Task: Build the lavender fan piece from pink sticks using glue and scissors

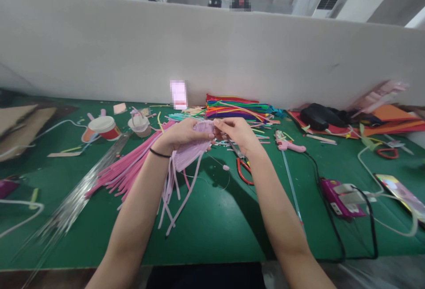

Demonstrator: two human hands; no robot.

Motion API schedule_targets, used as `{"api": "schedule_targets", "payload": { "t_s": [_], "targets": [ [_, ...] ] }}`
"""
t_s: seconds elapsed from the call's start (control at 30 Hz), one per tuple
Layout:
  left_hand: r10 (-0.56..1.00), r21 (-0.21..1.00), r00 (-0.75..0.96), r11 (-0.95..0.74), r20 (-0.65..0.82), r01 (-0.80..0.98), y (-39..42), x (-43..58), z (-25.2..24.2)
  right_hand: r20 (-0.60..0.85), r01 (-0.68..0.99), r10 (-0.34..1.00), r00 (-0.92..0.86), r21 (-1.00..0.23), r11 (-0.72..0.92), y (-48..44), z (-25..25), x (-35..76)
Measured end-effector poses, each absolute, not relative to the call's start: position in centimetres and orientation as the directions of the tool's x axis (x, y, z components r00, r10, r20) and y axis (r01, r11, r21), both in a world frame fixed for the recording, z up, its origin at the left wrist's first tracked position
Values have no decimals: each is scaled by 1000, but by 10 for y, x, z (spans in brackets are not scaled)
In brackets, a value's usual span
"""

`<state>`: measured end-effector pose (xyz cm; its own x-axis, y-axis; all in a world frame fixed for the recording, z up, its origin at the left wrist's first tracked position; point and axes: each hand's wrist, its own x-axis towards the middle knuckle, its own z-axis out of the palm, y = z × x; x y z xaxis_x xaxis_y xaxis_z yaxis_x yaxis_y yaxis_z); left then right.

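A piece made of lilac pipe cleaners (187,156) is held up over the middle of the table, several loose ends hanging from it. My left hand (184,135) is closed around its upper part. At its right edge, the thumb and fingers of my right hand (232,129) are pinched together; what lies between them is too small to make out. A thin thread with a small pale pink lump (226,167) shows below the hands. Red-handled scissors (244,174) lie beside my right wrist, partly hidden. Under my left forearm fans a bundle of pink pipe cleaners (133,165).
Stacked coloured pipe cleaners (232,108) lie against the white partition (199,50). A pink glue gun (290,146) and purple power strip (341,202) with cables sit right. Left are thin metal wires (78,196), a paper cup (105,127) and a lidded cup (139,126).
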<state>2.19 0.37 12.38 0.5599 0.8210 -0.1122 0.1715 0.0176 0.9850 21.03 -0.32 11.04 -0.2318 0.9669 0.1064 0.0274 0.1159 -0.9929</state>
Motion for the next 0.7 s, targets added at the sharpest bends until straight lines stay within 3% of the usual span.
{"api": "schedule_targets", "payload": {
  "t_s": [0.33, 0.53, 0.7],
  "targets": [
    [808, 995, 586, 18, -70, 95, 6, 20, 122, 403, 302, 902, -154, -850, 431, -9, 118, 204],
    [836, 994, 548, -39, -26, 106, 4, 19, 126, 212, 126, 963, -164, -964, 233, -7, 116, 209],
    [884, 999, 468, -17, -9, 52, 2, 24, 127, 252, 63, 945, -210, -961, 271, -6, 114, 209]
  ]
}}
